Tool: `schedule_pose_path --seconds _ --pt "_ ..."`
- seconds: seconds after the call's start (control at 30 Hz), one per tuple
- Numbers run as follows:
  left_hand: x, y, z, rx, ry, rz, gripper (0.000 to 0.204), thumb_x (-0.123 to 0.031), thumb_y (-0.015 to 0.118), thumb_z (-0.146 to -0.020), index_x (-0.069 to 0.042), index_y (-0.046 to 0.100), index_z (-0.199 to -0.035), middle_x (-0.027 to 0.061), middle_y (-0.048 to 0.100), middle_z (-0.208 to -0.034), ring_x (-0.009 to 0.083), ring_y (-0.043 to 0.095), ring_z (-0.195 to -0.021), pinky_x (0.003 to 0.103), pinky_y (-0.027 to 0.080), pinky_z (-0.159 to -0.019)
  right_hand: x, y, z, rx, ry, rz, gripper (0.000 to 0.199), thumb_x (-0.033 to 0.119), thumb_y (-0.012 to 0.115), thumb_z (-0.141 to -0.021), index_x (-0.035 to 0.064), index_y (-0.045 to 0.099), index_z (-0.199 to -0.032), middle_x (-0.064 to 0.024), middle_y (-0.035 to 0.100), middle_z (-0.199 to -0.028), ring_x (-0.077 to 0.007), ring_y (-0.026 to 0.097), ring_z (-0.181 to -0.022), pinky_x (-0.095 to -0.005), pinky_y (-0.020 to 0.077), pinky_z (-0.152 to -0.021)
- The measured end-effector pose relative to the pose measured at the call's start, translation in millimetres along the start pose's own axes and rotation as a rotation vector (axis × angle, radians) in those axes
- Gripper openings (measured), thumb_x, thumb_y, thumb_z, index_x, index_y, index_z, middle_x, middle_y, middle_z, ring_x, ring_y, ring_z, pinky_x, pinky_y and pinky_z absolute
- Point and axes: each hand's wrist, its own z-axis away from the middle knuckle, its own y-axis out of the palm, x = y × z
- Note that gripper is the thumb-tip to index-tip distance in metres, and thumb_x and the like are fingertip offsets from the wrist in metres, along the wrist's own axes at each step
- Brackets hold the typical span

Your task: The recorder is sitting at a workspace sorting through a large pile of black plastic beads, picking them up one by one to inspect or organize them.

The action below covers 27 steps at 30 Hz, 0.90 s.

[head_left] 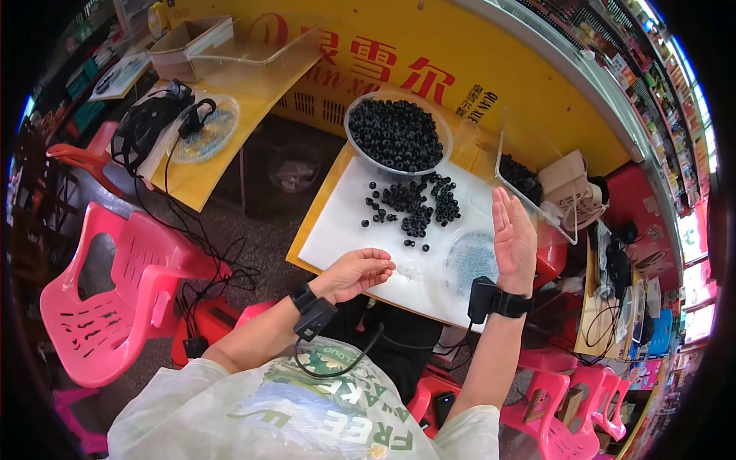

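My left hand [354, 274] is at the near edge of the white tabletop [330, 238], its fingers bent together against the thumb. Whatever they may pinch is too small to make out. Close to its fingertips lie small clear or whitish bits [410, 267]. My right hand [514, 236] is held up at the table's right side, fingers straight and together, holding nothing. Beside it is a clear round dish [471, 262] of tiny pale-blue pieces. Farther back, a loose heap of small black ring-like parts [414, 202] lies in front of a clear round bowl [448, 146] full of the same parts.
A clear bin [569, 228] with black parts stands at the back right, beside a yellow wall [552, 115]. On the left are a pink chair [100, 307] and a yellow table [253, 100] carrying cables and a dish. Black-cabled devices [313, 316] are strapped to my wrists.
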Motion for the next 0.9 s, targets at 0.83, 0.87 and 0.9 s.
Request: schedule_pose_path --seconds 0.83,0.87,0.9 --pt "-12.9 13.5 -20.9 0.000 0.019 -0.383 0.021 -0.008 0.064 -0.093 0.001 0.062 -0.111 0.0094 0.067 -0.099 0.0124 0.065 -0.079 0.023 0.055 -0.072 -61.1 -82.4 83.0 0.090 -0.364 1.494 0.011 0.005 0.071 -0.076 0.0006 0.070 -0.087 -0.0134 0.064 -0.084 -0.0312 0.062 -0.079 -0.0380 0.0495 -0.073" --pt "-9.8 10.2 -16.3 0.005 0.003 -0.345 0.021 -0.009 0.064 -0.093 0.001 0.062 -0.111 0.0092 0.067 -0.098 0.0123 0.065 -0.079 0.023 0.055 -0.072 -66.6 -81.0 78.5 0.124 -0.420 1.516 0.012 0.004 0.071 -0.076 0.0011 0.070 -0.087 -0.0128 0.063 -0.084 -0.0310 0.062 -0.079 -0.0375 0.0495 -0.073" --pt "-6.6 7.2 -12.0 0.009 -0.013 -0.308 0.021 -0.009 0.064 -0.093 0.001 0.062 -0.111 0.0091 0.067 -0.098 0.0122 0.065 -0.078 0.023 0.055 -0.072 -71.3 -80.2 74.9 0.116 -0.416 1.553 0.012 0.003 0.071 -0.075 0.0014 0.070 -0.087 -0.0127 0.063 -0.084 -0.0314 0.061 -0.081 -0.0383 0.0493 -0.074"
